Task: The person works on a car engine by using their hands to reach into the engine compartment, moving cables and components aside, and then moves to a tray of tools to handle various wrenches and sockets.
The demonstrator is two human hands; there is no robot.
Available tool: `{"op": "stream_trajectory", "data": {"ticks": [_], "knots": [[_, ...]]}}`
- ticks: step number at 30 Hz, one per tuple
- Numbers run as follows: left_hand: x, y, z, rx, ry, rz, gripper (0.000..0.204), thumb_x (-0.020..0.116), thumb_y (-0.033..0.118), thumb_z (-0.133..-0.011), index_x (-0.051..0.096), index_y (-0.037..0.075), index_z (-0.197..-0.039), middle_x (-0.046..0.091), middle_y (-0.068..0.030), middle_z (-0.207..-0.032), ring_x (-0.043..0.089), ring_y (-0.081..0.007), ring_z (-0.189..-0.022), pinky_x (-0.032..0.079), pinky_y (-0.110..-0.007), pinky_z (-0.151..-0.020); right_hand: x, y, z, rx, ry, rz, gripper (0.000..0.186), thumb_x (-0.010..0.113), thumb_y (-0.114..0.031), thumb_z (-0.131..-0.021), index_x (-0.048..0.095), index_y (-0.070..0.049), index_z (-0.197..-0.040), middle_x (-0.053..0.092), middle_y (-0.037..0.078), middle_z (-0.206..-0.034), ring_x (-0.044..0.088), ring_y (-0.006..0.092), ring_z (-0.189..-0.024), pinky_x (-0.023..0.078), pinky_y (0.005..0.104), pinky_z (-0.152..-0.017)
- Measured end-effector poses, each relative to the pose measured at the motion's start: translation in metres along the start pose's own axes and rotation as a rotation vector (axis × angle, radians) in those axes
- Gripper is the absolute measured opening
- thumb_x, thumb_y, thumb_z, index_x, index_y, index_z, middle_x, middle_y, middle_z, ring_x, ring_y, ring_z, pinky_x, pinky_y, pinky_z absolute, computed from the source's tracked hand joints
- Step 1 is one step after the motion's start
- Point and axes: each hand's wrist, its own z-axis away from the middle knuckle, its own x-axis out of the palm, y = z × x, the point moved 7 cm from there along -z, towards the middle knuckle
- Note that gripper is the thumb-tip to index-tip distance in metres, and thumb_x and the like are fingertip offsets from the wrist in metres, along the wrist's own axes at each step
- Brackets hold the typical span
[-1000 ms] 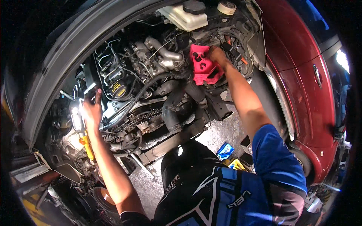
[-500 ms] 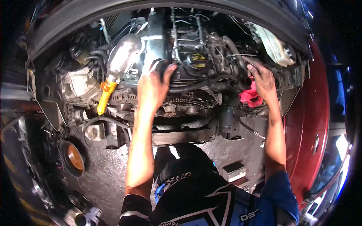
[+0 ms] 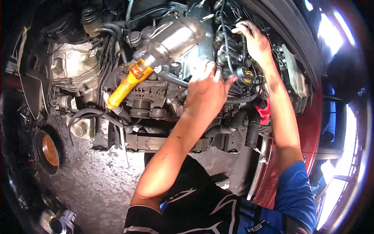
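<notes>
My left grip (image 3: 207, 87) lies over the front of the engine (image 3: 224, 58), fingers bent forward and thumb out to the side; I cannot tell whether it has hold of anything. My right grip (image 3: 256, 43) is farther up, over the engine's pipes, its fingers half curled; what they hold, if anything, I cannot make out. The engine sits right under both. Between them and slightly nearer me is the black cap (image 3: 245, 75). The lamp (image 3: 177, 41) with a yellow handle lies tilted beside my left grip. Past my right forearm shows something red (image 3: 265, 111).
</notes>
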Motion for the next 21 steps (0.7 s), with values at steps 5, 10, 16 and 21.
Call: {"op": "stream_trajectory", "data": {"ticks": [5, 10, 16, 21], "knots": [[-0.003, -0.003, -0.001, 0.017, 0.053, 0.173, 0.037, 0.064, 0.032, -0.092, 0.068, -0.005, -0.098, 0.065, -0.0228, -0.103, 0.063, -0.0403, -0.096, 0.055, -0.045, -0.078, 0.019, 0.045, -0.070, 0.061, 0.158, 0.005, 0.041, 0.056, -0.045, -0.096, 0.072, -0.008, -0.105, 0.072, 0.010, -0.104, 0.068, 0.0262, -0.097, 0.050, 0.0362, -0.086], [-0.001, -0.009, -0.005, 0.017, -0.020, 0.099, 0.042, 0.062, 0.035, -0.093, 0.067, -0.006, -0.103, 0.066, -0.0226, -0.107, 0.061, -0.0371, -0.108, 0.055, -0.043, -0.084, 0.028, 0.061, -0.117, 0.239, 0.266, 0.373, 0.051, 0.054, -0.052, -0.095, 0.071, -0.005, -0.106, 0.072, 0.012, -0.104, 0.068, 0.0278, -0.095, 0.050, 0.0373, -0.082], [0.002, -0.007, -0.004, 0.043, 0.013, 0.097, 0.048, 0.061, 0.040, -0.093, 0.068, -0.007, -0.104, 0.066, -0.0234, -0.113, 0.060, -0.0366, -0.113, 0.053, -0.042, -0.091, 0.035, 0.098, -0.170, 0.238, 0.217, 0.429, 0.051, 0.054, -0.051, -0.095, 0.071, -0.005, -0.105, 0.072, 0.012, -0.102, 0.068, 0.0278, -0.094, 0.050, 0.0374, -0.081], [0.011, -0.025, -0.003, 0.000, 0.035, 0.059, 0.047, 0.062, 0.039, -0.092, 0.070, -0.006, -0.104, 0.066, -0.0225, -0.115, 0.060, -0.0361, -0.115, 0.051, -0.044, -0.092, 0.067, 0.110, -0.194, 0.243, 0.133, 0.340, 0.050, 0.055, -0.051, -0.095, 0.071, -0.005, -0.104, 0.072, 0.012, -0.101, 0.067, 0.0278, -0.093, 0.050, 0.0375, -0.081]]}}
